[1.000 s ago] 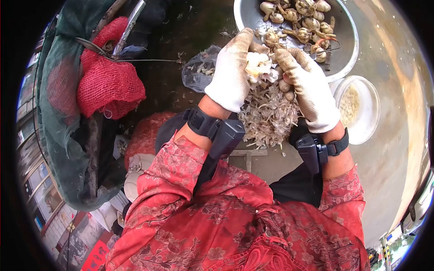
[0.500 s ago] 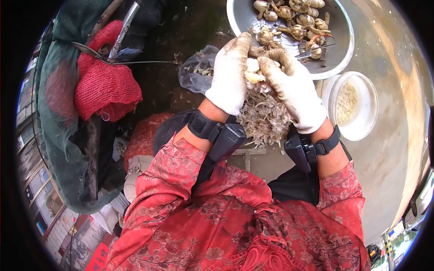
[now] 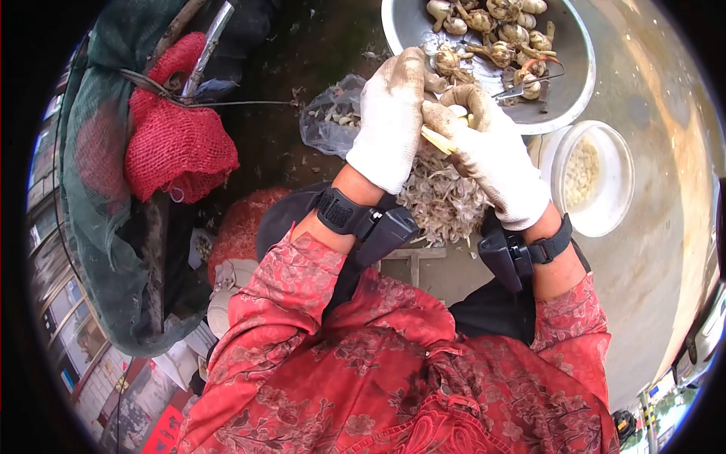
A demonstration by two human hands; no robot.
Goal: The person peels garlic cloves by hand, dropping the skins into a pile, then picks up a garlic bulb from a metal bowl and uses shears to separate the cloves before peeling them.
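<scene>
My left hand (image 3: pixel 389 121), in a white glove with soiled fingertips, is closed around garlic, its grip mostly hidden by the glove. Against it presses my right hand (image 3: pixel 495 147), gloved the same way, with fingers curled around pale garlic cloves (image 3: pixel 439 141). Below both hands lies a heap of papery garlic skins (image 3: pixel 442 197). Just beyond them a metal basin (image 3: pixel 582 91) holds whole garlic bulbs (image 3: pixel 495 53) and a small hooked blade (image 3: pixel 510 92). At the right stands a white plastic tub (image 3: pixel 624 178) with peeled cloves (image 3: pixel 581 172) in it.
Left of my hands, a clear plastic bag (image 3: pixel 321 136) with cloves lies on the ground. Farther left are a red mesh sack (image 3: pixel 181 151) and green netting (image 3: pixel 98 250), with a wire sticking out toward the bag. A reddish mesh bag (image 3: pixel 246 227) sits near my left forearm.
The garlic between my hands is now more covered, and a long pale clove sticks out under my right fingers. My right hand has shifted slightly, its fingers curling closer to the left.
</scene>
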